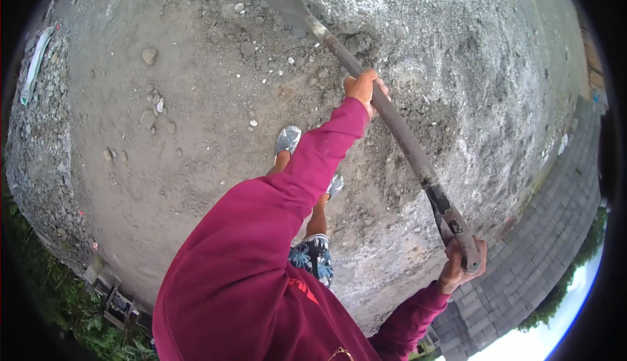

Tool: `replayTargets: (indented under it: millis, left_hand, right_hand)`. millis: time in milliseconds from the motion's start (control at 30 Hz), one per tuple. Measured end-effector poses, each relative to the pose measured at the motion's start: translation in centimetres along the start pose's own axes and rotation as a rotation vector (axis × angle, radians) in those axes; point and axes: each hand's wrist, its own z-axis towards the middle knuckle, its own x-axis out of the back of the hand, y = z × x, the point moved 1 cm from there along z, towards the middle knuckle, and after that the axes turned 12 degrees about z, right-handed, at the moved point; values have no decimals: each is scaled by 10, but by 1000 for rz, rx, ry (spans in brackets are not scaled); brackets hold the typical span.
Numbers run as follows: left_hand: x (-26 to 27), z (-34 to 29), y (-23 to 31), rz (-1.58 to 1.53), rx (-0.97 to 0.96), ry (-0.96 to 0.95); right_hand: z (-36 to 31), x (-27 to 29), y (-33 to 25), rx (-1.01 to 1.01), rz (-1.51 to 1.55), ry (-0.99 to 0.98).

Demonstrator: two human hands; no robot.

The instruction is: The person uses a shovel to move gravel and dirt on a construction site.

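A long-handled shovel [406, 140] slants across the view, from its grip end at the lower right to its flat grey blade [288, 7] at the upper left. My left hand [366, 90] is wrapped round the shaft, partway down toward the blade. At the top end, my right hand [465, 264] is closed round the grip, where dark wrapping shows on the handle. The blade lies over loose grey soil [356, 42]; whether it touches the ground I cannot tell. Maroon sleeves cover both my arms.
My feet in grey shoes [288, 140] stand on rough, stony ground [196, 184]. Whitish powdery soil [483, 99] spreads to the right. A gravel strip [39, 139] with a pale long object [36, 64] runs along the left. Grey paving blocks [522, 256] lie at the right, greenery [59, 309] at lower left.
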Motion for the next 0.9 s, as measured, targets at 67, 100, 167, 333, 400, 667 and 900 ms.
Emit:
replayTargets:
  millis: [67, 100, 167, 333, 400, 667, 900]
  left_hand:
    - [-2, -29, -8, -121, 47, -53]
    - [-18, -39, -6, -125, 10, -145]
    - [-57, -85, 6, -123, -41, -296]
    - [-162, -165, 52, -264, -222, -612]
    - [-166, -156, 60, -256, -165, -590]
    - [35, 27, 61, -325, -151, -346]
    - [32, -63, 55, -197, -134, -88]
  right_hand:
    - [-2, 25, -7, 138, -53, 17]
    - [-5, 37, -21, 253, 76, 27]
    - [-20, 79, -44, 304, -77, 94]
    - [-38, 191, -68, 454, -352, 309]
    - [-17, 178, -69, 459, -326, 214]
    - [44, -60, -46, 622, -95, -474]
    - [4, -2, -64, 350, 30, -109]
